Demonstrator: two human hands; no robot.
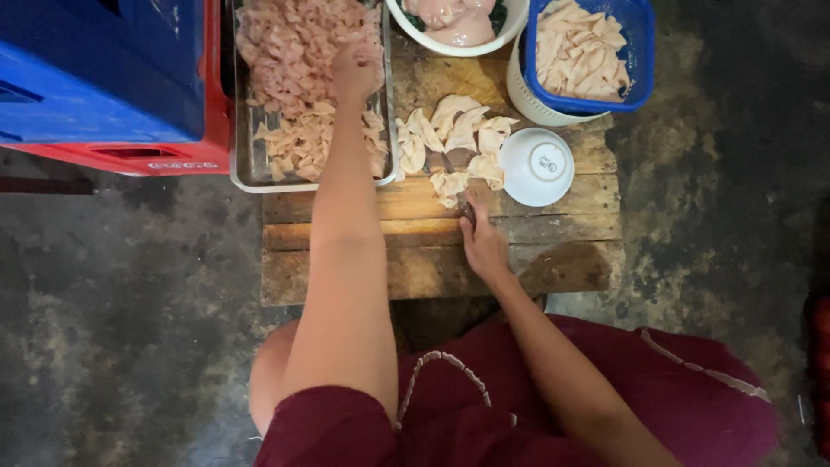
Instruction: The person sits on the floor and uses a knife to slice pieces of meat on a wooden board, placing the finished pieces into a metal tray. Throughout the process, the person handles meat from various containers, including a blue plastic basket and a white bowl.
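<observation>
1. While the left hand (pixel 354 69) reaches far over the metal tray (pixel 245 164), its fingers curl down into the heap of pale pink cut meat pieces (pixel 298 52); the hand looks bunched on the pile, though I cannot tell whether it grips any.
2. Nearer in the same tray lies a second, paler layer of flat slices (pixel 298 143), just left of the forearm.
3. The right hand (pixel 482 246) rests on the wooden chopping table (pixel 432 259), closed around what seems to be a knife (pixel 468 210); only a short dark part shows past the fingers, pointing toward the far side.
4. Just beyond that tip, a loose cluster of sliced meat (pixel 454 138) lies on the wood, right of the tray.
5. An upturned white bowl (pixel 536 166) sits touching the right edge of that cluster.
6. At the far side stand a white bowl of whole raw pieces (pixel 458 22) and a blue basket (pixel 640 52) of flat slices set in a white tub.
7. A blue and red crate (pixel 112 86) sits left of the tray.
8. Judging by this, cutting is paused while cut meat is handled in the tray; any further slicing would call for the left hand back beside the blade to steady a piece.
</observation>
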